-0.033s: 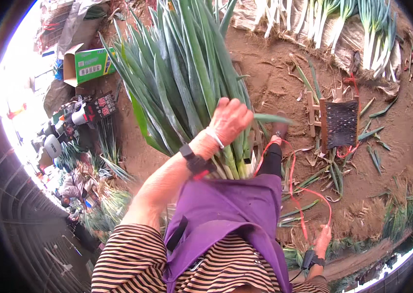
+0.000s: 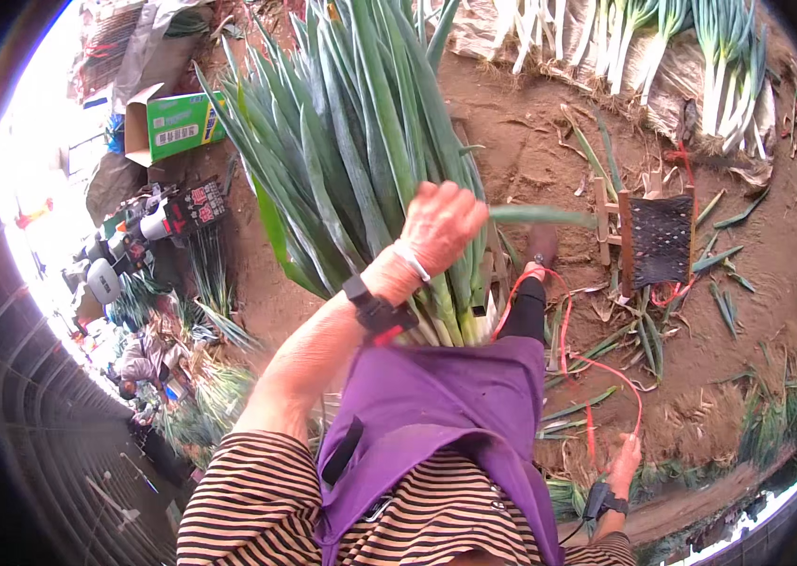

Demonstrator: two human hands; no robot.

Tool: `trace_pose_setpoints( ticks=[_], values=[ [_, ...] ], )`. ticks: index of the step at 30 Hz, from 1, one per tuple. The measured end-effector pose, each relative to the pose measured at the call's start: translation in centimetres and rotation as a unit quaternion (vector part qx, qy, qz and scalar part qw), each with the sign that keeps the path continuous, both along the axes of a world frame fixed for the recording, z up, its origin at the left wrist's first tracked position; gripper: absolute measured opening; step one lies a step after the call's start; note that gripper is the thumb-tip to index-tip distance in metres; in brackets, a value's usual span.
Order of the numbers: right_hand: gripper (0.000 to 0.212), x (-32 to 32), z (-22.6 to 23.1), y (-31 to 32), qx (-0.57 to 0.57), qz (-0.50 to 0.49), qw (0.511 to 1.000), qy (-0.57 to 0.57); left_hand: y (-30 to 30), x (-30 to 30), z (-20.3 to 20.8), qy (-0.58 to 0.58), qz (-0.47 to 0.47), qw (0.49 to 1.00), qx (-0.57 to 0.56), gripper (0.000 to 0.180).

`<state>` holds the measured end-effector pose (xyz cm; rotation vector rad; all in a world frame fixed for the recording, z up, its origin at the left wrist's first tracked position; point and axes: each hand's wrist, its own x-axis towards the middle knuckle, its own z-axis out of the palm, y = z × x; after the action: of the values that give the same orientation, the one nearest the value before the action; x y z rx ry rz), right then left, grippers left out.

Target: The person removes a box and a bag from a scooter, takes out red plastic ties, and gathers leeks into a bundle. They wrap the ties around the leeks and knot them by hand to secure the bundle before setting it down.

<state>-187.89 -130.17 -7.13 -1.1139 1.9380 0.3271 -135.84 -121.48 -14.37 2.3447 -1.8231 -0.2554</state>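
Observation:
A thick bundle of large green onions leans upright in front of my lap, white stems low by the purple apron. Over its right side, my left hand is closed in a fist. A single green onion leaf sticks out of that fist toward the right. Low at the right, my right hand is closed on a red plastic string. The string loops across the ground and up past my lower leg to the bundle's base, where its end is hidden.
A small folding stool with a dark woven seat stands at the right among loose leaves. Several green onions lie on a sheet at the far right. Left are a green cardboard box, a weighing scale and more onions.
My left hand has shifted slightly up and left. The leaf in it reaches farther right. My right hand stays nearly in place with the string.

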Motion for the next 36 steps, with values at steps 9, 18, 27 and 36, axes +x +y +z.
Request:
trace_pose_setpoints(
  ticks=[9,18,27,36],
  values=[
    [0.034,0.5,-2.6,0.8,-0.001,-0.028,0.998,-0.053,1.8,9.1,0.3,-0.01,0.354,0.935,0.032,0.022],
    [0.032,3.1,-2.5,-0.8,-0.026,-0.072,0.992,-0.098,-3.2,13.2,1.5,-0.099,0.383,0.915,0.076,0.042],
    [0.05,-4.7,0.5,-14.9,-0.209,-0.029,0.976,0.05,12.2,12.9,4.5,0.082,0.421,0.876,-0.221,0.038],
    [0.031,12.2,-2.3,-21.4,-0.309,0.05,0.936,-0.158,33.8,6.4,-2.6,0.132,0.573,0.808,0.018,0.023]
  ],
)
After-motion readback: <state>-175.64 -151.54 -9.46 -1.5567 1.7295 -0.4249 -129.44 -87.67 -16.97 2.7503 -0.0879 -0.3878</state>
